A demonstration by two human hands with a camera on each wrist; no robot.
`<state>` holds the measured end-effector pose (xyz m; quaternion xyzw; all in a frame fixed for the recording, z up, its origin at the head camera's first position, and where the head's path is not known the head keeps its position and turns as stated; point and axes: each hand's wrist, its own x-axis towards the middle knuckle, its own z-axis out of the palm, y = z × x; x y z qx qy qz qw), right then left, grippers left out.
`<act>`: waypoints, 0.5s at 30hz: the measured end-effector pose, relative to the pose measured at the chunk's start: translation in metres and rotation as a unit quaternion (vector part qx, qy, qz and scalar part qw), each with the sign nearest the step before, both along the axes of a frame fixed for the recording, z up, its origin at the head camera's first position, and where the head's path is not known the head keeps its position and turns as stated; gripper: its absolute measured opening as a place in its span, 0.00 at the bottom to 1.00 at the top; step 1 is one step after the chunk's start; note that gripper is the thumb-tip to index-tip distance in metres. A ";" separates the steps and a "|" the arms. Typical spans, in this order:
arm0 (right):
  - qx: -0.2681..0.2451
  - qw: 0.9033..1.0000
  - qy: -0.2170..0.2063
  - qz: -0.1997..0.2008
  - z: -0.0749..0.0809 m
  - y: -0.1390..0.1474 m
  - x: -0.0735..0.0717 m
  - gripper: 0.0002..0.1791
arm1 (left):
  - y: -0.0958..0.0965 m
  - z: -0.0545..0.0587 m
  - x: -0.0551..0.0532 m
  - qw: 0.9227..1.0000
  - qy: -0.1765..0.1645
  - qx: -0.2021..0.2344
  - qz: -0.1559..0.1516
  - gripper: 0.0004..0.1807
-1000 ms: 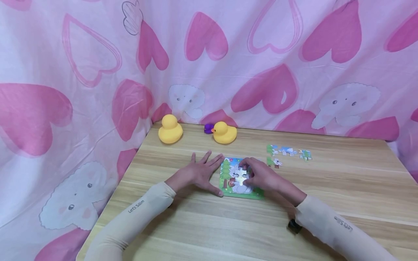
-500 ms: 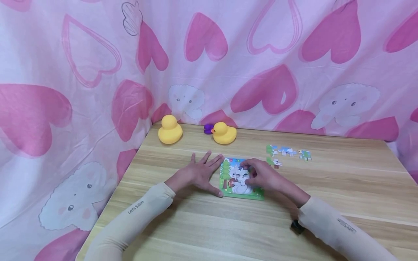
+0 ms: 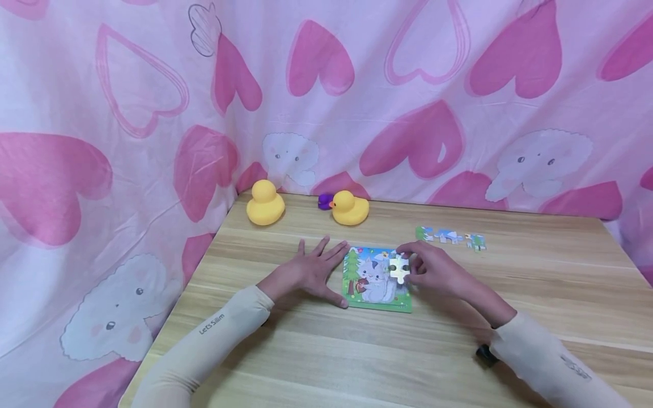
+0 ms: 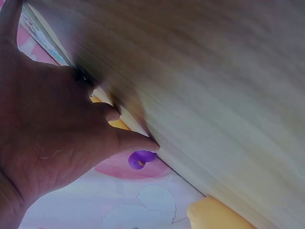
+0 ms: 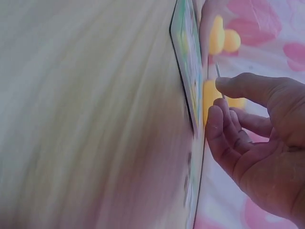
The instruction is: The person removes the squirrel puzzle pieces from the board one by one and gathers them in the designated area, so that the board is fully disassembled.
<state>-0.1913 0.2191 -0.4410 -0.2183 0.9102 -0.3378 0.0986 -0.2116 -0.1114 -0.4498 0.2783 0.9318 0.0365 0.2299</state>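
A square puzzle board (image 3: 374, 306) with a squirrel picture lies on the wooden table. My left hand (image 3: 315, 273) rests at its left edge, fingers spread, fingertips and thumb right at the rim. Over the board's right side, my right hand (image 3: 437, 271) pinches a puzzle piece (image 3: 399, 268) between thumb and fingers. That piece looks pale and shiny in the head view. Edge-on in the right wrist view, the piece (image 5: 218, 70) shows as a thin strip raised above the board (image 5: 187, 67). In the left wrist view, the left hand (image 4: 57, 129) touches the tabletop.
Several loose puzzle pieces (image 3: 449, 236) lie beyond the right hand, some hidden by it. Two yellow rubber ducks (image 3: 266, 204) and a small purple duck (image 3: 325, 201) stand near the table's back edge. A pink heart-print curtain (image 3: 408, 130) hangs behind.
My right hand has lifted the puzzle piece and carried it rightward from the squirrel's middle, uncovering the face and body. The left hand has stayed put.
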 end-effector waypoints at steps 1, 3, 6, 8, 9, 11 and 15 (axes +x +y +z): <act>0.000 1.000 0.006 0.001 0.000 0.004 0.000 0.32 | 0.000 0.000 0.000 1.000 0.000 0.000 0.000 0.75; 0.001 1.000 0.019 0.001 -0.001 0.014 0.000 0.32 | 0.000 0.000 0.000 1.000 -0.001 0.000 -0.001 0.75; 0.003 0.999 0.040 -0.003 0.000 0.029 -0.001 0.32 | 0.000 0.000 0.001 1.000 -0.003 0.000 -0.003 0.75; 0.006 0.999 0.049 -0.009 0.001 0.040 -0.002 0.33 | 0.000 0.000 0.001 1.000 -0.004 0.000 -0.003 0.75; 0.008 0.999 0.052 -0.013 0.001 0.045 -0.002 0.33 | 0.000 0.000 0.001 1.000 -0.003 0.000 -0.002 0.75; 0.014 0.998 0.054 -0.022 0.002 0.055 -0.004 0.33 | 0.000 0.000 0.000 1.000 -0.003 -0.001 -0.001 0.75; 0.018 0.998 0.053 -0.034 0.002 0.074 -0.008 0.33 | 0.001 0.000 0.000 1.000 -0.003 -0.003 0.000 0.75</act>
